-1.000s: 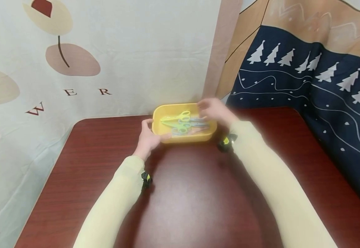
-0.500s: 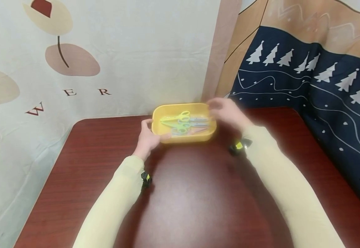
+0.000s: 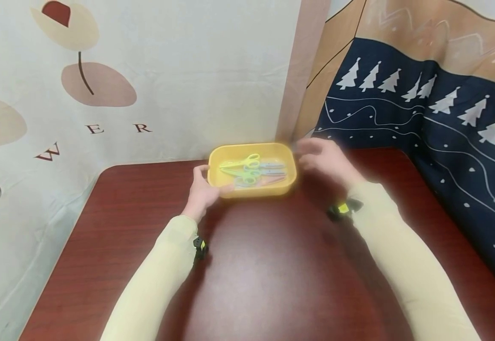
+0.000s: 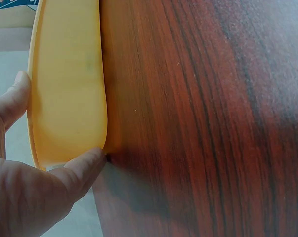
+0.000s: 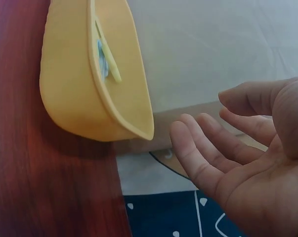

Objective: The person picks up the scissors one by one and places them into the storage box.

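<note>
A yellow plastic box (image 3: 264, 192) stands at the table's far edge with several scissors (image 3: 253, 157) lying in it, yellow, green, pale blue and pink. My left hand (image 3: 202, 194) grips the box's left end, thumb and fingers around its corner; in the left wrist view the hand (image 4: 35, 192) touches both rim and lower corner. Off the box's right end, my right hand (image 3: 328, 161) hovers with loosely bent fingers. The right wrist view has this hand (image 5: 242, 158) apart from the box (image 5: 69, 89), holding nothing; one yellow scissors part (image 5: 109, 57) shows inside.
The dark red wooden table (image 3: 256, 274) stretches in front of the box. Behind it hangs a pale cloth (image 3: 196, 76) with printed shapes and letters. At the right is a dark blue cloth (image 3: 383, 109) with white trees.
My right hand has moved right, from over the box's right end to beside it. The left hand has stayed on the box, and the scissors look unmoved.
</note>
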Available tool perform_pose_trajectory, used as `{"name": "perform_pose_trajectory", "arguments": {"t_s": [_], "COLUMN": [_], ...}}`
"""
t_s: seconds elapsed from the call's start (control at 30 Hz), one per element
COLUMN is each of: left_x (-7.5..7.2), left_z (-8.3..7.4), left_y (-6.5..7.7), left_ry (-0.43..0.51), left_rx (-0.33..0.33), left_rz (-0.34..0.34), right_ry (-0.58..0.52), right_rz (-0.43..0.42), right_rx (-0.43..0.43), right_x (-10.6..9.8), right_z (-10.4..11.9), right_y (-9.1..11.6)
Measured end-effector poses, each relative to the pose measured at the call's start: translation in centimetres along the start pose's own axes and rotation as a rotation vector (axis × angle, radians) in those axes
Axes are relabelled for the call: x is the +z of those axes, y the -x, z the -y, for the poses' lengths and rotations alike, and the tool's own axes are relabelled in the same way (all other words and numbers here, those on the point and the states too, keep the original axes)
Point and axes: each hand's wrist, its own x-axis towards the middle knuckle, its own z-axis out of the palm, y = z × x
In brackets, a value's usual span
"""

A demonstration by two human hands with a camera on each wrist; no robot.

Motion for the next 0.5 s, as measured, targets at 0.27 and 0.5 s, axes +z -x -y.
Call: {"name": "perform_pose_trajectory", "arguments": {"t_s": [0.27,0.5], "left_x": [0.0,0.0], "left_z": [0.1,0.1], "left_y": [-0.1,0.0], "left_ry": [0.0,-0.002], "left_rx": [0.0,0.0], "left_rz": [-0.003,-0.001], "right_ry": [0.067,0.146], "right_rz": [-0.026,-0.059], "right_rx": [0.032,0.016], "right_x": [-1.0,-1.7], "right_z": [-0.8,-2.1], "right_y": [1.4,2.7]}}
